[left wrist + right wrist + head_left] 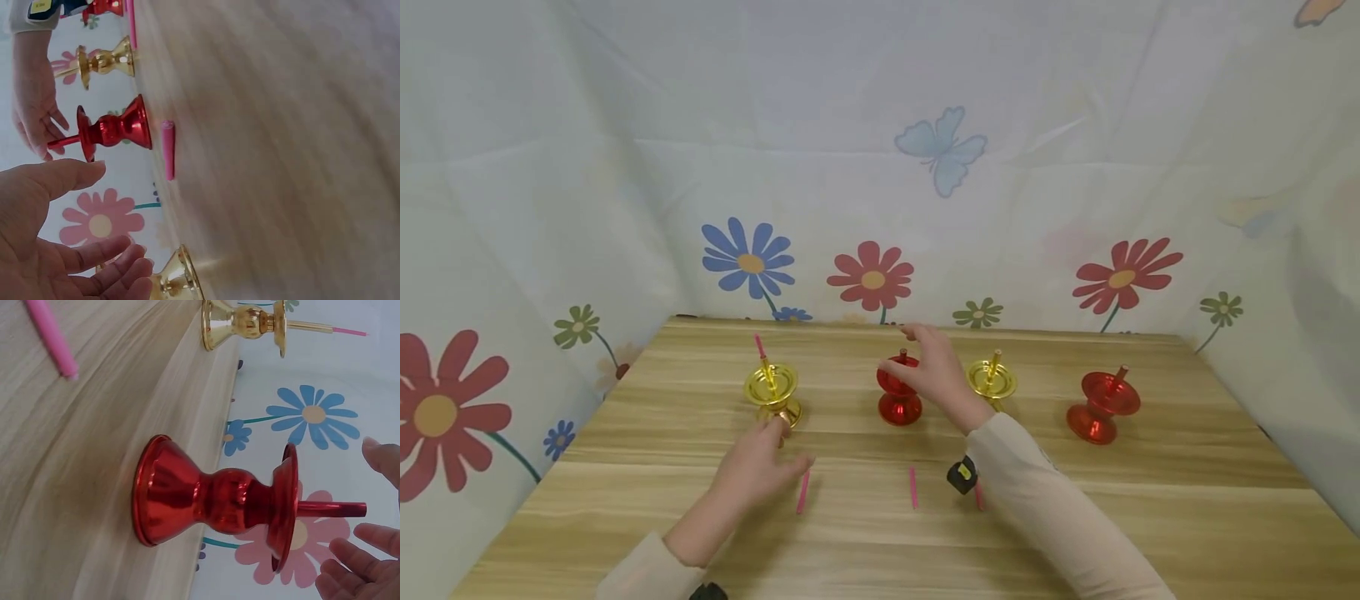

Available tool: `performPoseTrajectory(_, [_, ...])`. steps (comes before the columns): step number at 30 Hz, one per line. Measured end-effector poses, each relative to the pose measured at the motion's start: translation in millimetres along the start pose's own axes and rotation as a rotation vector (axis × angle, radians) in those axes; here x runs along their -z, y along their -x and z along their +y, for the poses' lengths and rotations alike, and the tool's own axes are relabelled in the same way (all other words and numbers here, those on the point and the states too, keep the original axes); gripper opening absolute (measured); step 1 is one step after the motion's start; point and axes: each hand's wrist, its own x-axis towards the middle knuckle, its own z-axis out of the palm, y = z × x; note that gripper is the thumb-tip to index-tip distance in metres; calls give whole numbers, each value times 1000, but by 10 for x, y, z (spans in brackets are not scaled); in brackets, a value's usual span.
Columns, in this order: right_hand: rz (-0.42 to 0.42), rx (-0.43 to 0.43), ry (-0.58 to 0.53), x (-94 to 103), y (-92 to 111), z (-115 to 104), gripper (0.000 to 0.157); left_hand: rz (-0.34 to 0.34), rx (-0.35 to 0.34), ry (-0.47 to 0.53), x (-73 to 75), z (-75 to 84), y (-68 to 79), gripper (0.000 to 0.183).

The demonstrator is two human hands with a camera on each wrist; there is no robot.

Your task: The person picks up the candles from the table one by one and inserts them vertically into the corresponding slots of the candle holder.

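Observation:
My right hand [934, 367] hovers around the upright tube of a red candle holder [900, 406], thumb and fingers spread on either side, apart from it. In the right wrist view that red holder [228, 500] stands close by with nothing in its tube. My left hand [756, 471] is held low over the table in front of a gold candle holder [772, 386], its thumb and fingers apart, holding nothing. A slim pink stick [758, 346] stands up from this gold holder's tube. Another pink stick [802, 493] lies on the table beside my left thumb.
Further right stand a second gold candle holder [992, 380], partly behind my right wrist, and a second red one [1102, 406]. More pink sticks lie nearer me: one in the middle [913, 487], one [979, 497] partly hidden by my right sleeve. A flowered cloth [820, 192] hangs behind the wooden table.

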Motion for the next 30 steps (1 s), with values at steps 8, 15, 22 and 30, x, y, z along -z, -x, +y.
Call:
performPoseTrajectory(8, [-23, -61, -7, -34, 46, 106, 67, -81, 15, -25, -35, 5, 23, 41])
performPoseTrajectory(15, [-42, -109, -34, -58, 87, 203, 69, -101, 13, -40, -54, 37, 29, 28])
performPoseTrajectory(22, [-71, -134, -43, -90, 113, 277, 72, -101, -12, -60, -56, 11, 41, 25])
performPoseTrajectory(30, [-75, -117, -83, -110, 136, 314, 64, -122, -15, -64, -71, -2, 59, 24])
